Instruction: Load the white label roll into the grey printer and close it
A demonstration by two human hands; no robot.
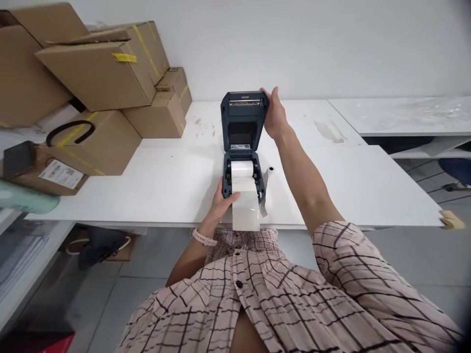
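A dark grey label printer (243, 147) stands on the white table (165, 181) with its lid (242, 115) swung up. Inside it lies a white paper roll (242, 169), and a strip of paper (246, 208) hangs out over the table's front edge. My left hand (222, 201) grips the printer's front left corner, thumb pressed on the paper strip. My right hand (274, 115) reaches forward and holds the top right edge of the raised lid, fingers curled on it.
Several cardboard boxes (99, 73) are stacked at the back left of the table. A black device (18, 159) and a pale green object (22, 198) lie at the far left. A second white table (405, 115) stands at the right. A bag (99, 242) sits under the table.
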